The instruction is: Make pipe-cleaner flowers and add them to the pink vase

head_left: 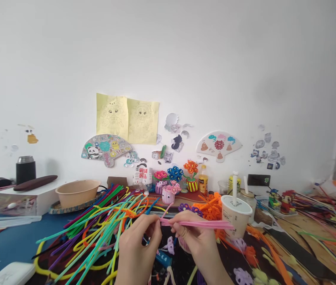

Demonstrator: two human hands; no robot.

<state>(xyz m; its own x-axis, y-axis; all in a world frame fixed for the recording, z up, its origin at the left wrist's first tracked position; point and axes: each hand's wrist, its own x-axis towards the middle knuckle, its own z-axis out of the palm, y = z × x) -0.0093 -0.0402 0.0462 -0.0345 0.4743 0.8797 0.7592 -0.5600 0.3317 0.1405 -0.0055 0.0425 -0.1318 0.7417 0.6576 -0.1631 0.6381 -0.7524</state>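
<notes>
A bundle of pink pipe cleaners is held level in front of me. My right hand pinches it near its left end, and the long ends stick out to the right past the knuckles. My left hand has thumb and forefinger closed on the left tip of the bundle. One pink strand slants upward between the two hands. Below them lie a small lilac pipe-cleaner piece and a blue tube-shaped object, neither touched by a hand.
Many loose coloured pipe cleaners spread over the left. A lidded paper cup with a straw stands right of the bundle. Behind are potted pipe-cleaner flowers and an orange pile. A beige bowl sits at left.
</notes>
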